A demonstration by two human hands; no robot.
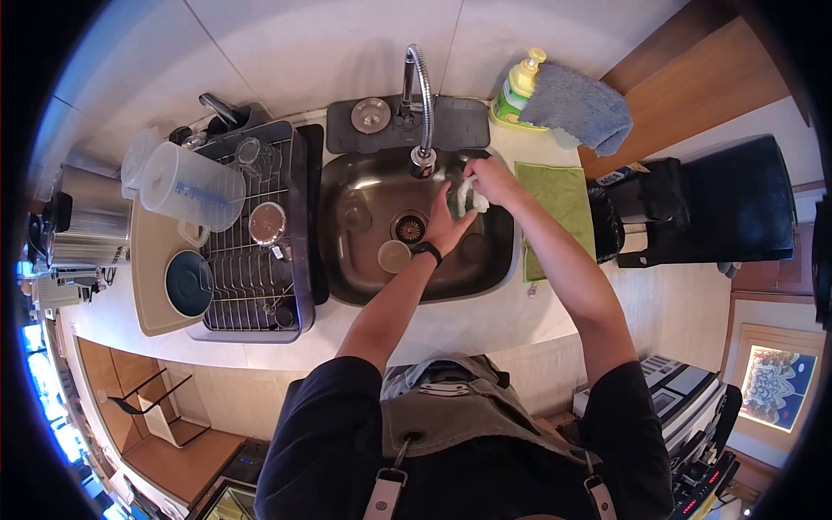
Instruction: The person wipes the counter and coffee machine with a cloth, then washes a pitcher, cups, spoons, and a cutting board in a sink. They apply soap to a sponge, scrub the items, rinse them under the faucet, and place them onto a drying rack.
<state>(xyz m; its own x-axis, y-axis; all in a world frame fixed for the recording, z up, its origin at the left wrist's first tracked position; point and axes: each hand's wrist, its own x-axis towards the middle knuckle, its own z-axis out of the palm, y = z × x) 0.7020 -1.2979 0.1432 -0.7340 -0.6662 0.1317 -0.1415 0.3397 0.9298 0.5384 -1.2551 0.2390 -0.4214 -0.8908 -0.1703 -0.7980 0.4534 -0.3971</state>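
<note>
Over the right side of the sink [333,273], my two hands are close together. My right hand [494,182] is closed on a white crumpled cloth [472,199], pinching its upper end. Just below and to the left, my left hand [448,227] curves its fingers and thumb around something see-through with a greenish tint, too small and covered to name. Under my left wrist a round cup [394,256] stands in the basin near the drain [409,228]. A clear glass [356,218] sits farther left in the sink. Above my hands hangs the faucet's spout [423,161].
Left of the sink stands a dish rack [299,286] holding a clear measuring jug [191,186], a mug [267,224] and a blue bowl [188,283]. On the right lie a green cloth [555,208], a yellow soap bottle [522,87] and a grey towel [579,106].
</note>
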